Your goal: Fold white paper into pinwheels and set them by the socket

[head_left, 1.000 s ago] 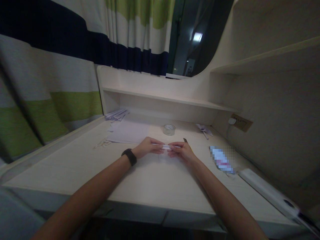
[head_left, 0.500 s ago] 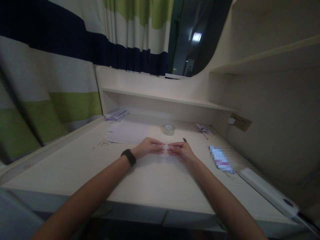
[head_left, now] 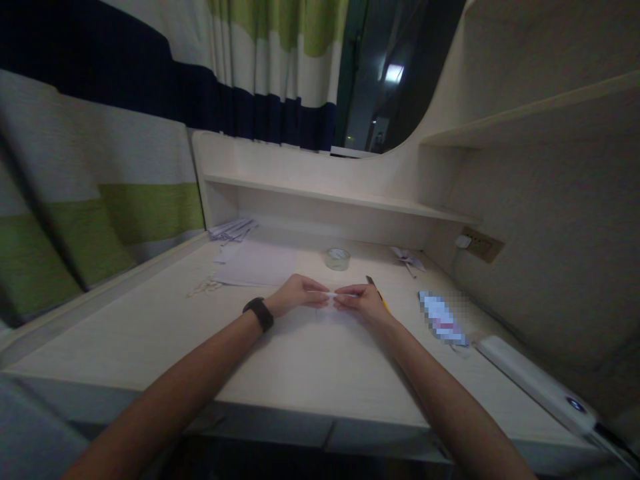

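Between my two hands is a small piece of white paper (head_left: 331,295), pinched from both sides just above the desk. My left hand (head_left: 301,293), with a dark watch (head_left: 259,313) on the wrist, grips its left end. On the other end my right hand (head_left: 363,300) is closed, thumb and fingers pressed together. The fingers cover most of the paper, so its full shape is hidden. Just behind my right hand lies a utility knife (head_left: 382,297) with a yellow handle. A roll of clear tape (head_left: 337,259) stands beyond the hands.
White sheets (head_left: 257,263) lie at the back left, beside a pile of folded paper strips (head_left: 233,230) and thin string (head_left: 205,287). A paper pinwheel (head_left: 407,257) rests at the back right. A phone (head_left: 443,319) and a long white lamp (head_left: 535,383) occupy the right side.
My right hand has shifted slightly toward the left, and more of the utility knife's yellow handle shows. The paper looks narrower between the fingers.
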Demonstrator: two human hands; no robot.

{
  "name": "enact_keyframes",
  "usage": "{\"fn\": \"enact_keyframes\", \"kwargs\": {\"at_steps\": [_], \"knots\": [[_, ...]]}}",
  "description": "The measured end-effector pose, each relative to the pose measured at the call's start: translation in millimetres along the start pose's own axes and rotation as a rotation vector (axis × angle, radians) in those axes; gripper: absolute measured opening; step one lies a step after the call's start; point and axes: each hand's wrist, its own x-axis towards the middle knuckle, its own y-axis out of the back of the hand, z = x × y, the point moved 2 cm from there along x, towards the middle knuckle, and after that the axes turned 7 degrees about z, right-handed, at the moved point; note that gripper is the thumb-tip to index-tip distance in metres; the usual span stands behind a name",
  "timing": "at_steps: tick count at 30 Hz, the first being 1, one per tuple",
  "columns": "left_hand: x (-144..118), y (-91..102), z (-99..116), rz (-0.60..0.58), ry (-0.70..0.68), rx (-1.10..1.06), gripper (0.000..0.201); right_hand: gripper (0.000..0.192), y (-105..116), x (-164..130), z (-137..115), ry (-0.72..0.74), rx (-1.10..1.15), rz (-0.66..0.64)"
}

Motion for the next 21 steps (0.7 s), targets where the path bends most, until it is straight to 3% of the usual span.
{"fn": "enact_keyframes", "kwargs": {"at_steps": [7,14,21], "knots": [[2.2,3.3,-4.6,-0.057,0.069,0.048,0.044,0.039,1.1,0.4,-2.8,0.035,-0.053,0.01],[0.4,-0.5,0.3,-0.006,-0.011,0.05,0.042,0.04,-2.6,-1.1,-2.8,0.063,-0.055,-0.013],[3.8,0.6,-1.0,0.009,-0.125,0.283,0.037,0.034,-2.3,-0.3,-2.3,0.153,-0.215,0.002]]}}
